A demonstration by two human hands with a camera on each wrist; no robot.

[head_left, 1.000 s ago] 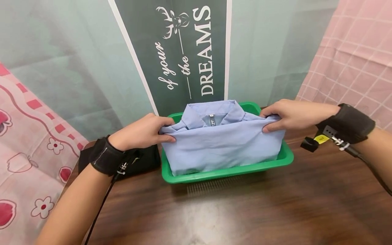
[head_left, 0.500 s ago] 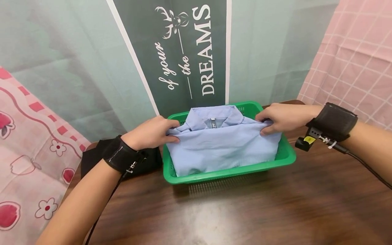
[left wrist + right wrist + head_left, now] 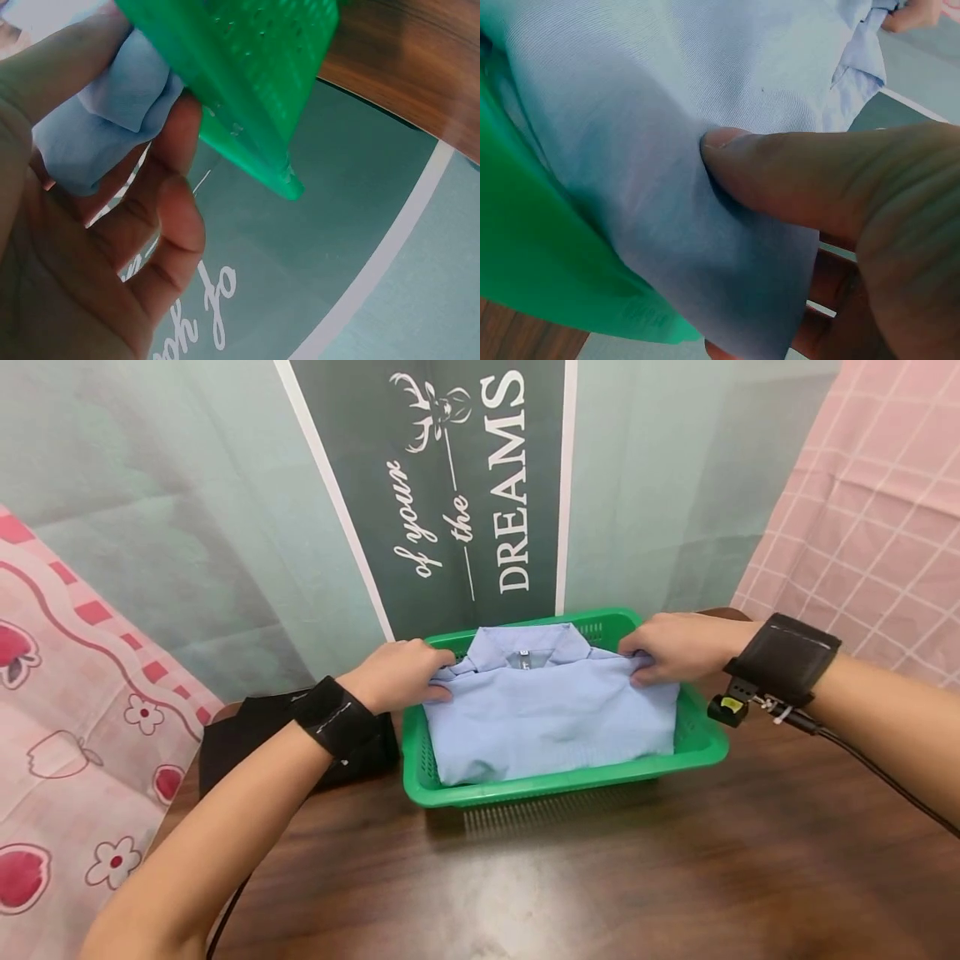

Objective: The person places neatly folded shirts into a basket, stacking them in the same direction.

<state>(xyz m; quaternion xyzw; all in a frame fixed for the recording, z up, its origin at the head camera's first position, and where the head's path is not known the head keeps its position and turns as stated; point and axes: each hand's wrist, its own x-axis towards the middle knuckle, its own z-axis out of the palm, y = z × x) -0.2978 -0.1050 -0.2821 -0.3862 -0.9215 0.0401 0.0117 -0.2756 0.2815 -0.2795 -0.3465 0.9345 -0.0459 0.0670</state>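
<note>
Folded light-blue shirt (image 3: 551,718) lies inside a green plastic basket (image 3: 570,781) on a dark wooden table (image 3: 600,885), collar toward the far side. We see 2 bare hands holding it by its upper corners, 1 at each shoulder. Our left hand (image 3: 401,677) pinches the shirt's left shoulder, thumb on top of the cloth and fingers curled beneath, right at the basket's left rim. In the left wrist view the blue cloth (image 3: 105,120) is bunched between thumb and fingers (image 3: 169,225), with the green basket edge (image 3: 247,97) touching the fingertip side. Our right hand (image 3: 678,647) grips the right shoulder the same way; the right wrist view shows the thumb (image 3: 780,176) pressed flat into the fabric (image 3: 667,112) and the other fingers tucked under the fold, green basket wall (image 3: 540,255) just below. Both hands are closed narrowly around cloth.

Beside the basket on the left sits a black folded item (image 3: 262,735). A dark banner (image 3: 457,485) with white lettering hangs behind.

Compared with 1 second ago, the shirt has come down: then its front draped over the basket's near rim, now it sits lower and wholly within the rim, and both hands have dropped closer to the basket
</note>
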